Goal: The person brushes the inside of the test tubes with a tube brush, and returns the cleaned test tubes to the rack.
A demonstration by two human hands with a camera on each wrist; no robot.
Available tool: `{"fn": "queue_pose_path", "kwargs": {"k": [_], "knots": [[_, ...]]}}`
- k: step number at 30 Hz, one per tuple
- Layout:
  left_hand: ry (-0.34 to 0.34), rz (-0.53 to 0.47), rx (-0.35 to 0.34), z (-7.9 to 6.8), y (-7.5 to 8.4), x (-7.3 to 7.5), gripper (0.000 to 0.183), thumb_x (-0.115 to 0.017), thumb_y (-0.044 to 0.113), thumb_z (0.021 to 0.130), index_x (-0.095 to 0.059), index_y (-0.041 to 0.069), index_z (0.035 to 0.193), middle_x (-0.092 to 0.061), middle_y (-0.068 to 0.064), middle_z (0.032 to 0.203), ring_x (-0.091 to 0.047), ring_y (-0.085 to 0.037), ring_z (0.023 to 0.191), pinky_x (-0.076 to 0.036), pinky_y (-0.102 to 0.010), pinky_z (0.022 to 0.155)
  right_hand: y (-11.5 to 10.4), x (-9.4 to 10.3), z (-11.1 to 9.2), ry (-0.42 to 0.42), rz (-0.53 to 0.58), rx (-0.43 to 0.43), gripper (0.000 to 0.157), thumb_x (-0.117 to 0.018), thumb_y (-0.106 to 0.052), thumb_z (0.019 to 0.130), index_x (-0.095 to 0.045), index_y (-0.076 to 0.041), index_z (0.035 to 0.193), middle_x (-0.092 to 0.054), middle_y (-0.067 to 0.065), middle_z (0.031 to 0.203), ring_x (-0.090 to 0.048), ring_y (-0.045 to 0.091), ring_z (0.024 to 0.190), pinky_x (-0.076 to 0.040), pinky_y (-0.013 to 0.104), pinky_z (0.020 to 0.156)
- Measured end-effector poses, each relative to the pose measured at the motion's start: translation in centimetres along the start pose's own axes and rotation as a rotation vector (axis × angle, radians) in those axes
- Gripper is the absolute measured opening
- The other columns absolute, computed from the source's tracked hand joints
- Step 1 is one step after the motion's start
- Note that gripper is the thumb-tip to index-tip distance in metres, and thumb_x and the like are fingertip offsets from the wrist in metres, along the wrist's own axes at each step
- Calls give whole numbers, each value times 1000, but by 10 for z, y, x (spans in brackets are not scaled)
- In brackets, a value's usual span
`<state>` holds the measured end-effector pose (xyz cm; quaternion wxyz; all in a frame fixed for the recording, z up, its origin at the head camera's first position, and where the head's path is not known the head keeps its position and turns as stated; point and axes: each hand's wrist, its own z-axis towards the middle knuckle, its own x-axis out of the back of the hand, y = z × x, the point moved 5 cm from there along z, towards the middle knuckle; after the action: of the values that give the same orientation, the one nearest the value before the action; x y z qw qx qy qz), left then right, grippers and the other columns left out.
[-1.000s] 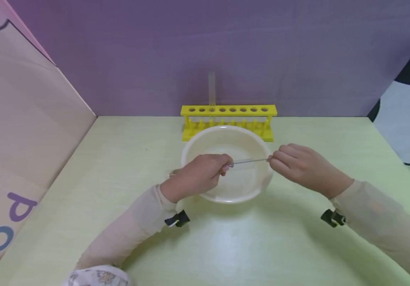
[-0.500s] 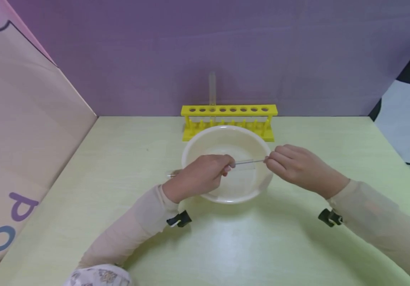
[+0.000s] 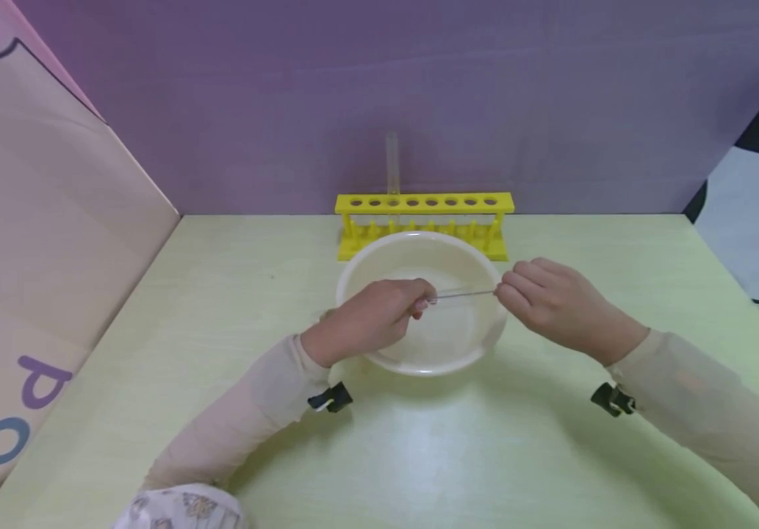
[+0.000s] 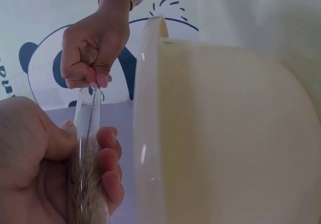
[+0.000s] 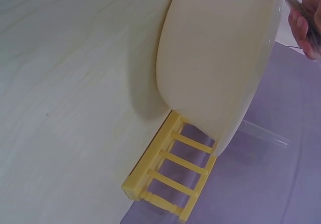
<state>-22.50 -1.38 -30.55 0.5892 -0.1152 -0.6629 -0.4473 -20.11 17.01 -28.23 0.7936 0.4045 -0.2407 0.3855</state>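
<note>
A pale greenish table (image 3: 432,477) with faint wood grain fills the lower view, a soft patch of light shining on its surface toward the front edge. Along the back edge rises a plain purple wall (image 3: 253,110), lightly creased. A cream side panel (image 3: 42,198) slopes up from the left edge, printed with a purple letter (image 3: 44,380), blue and green rounded ones below it, and pink in its upper corner. Beyond the right edge, a side panel (image 3: 743,220) carries bold black-and-white shapes; the left wrist view shows a printed panda face (image 4: 45,78).
</note>
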Motion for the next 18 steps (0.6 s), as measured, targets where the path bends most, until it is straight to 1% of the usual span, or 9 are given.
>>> {"fn": "queue_pose_path", "kwargs": {"k": [5, 13, 18], "knots": [[-6, -9, -2, 0, -1, 0, 25, -42, 3, 98, -58, 2, 117, -65, -4, 89, -56, -11, 81, -47, -25, 85, 1, 1, -1, -5, -14, -6, 32, -25, 0, 102, -53, 2, 86, -56, 10, 76, -48, 23, 65, -43, 32, 53], [2, -19, -16, 0, -2, 2, 24, -43, 3, 98, -58, 2, 117, -66, -5, 91, -57, -13, 81, -47, -25, 85, 4, 4, -2, 1, 45, -29, 32, -26, 0, 102, -52, 4, 83, -52, 11, 74, -45, 25, 62, -43, 34, 50], [-5, -10, -10, -1, -3, 3, 23, -43, 4, 99, -58, 3, 116, -65, -4, 91, -56, -12, 81, -47, -25, 84, 4, 4, -3, -7, 50, -35, 33, -24, 0, 102, -50, 4, 81, -50, 11, 72, -42, 24, 61, -41, 33, 49]]}}
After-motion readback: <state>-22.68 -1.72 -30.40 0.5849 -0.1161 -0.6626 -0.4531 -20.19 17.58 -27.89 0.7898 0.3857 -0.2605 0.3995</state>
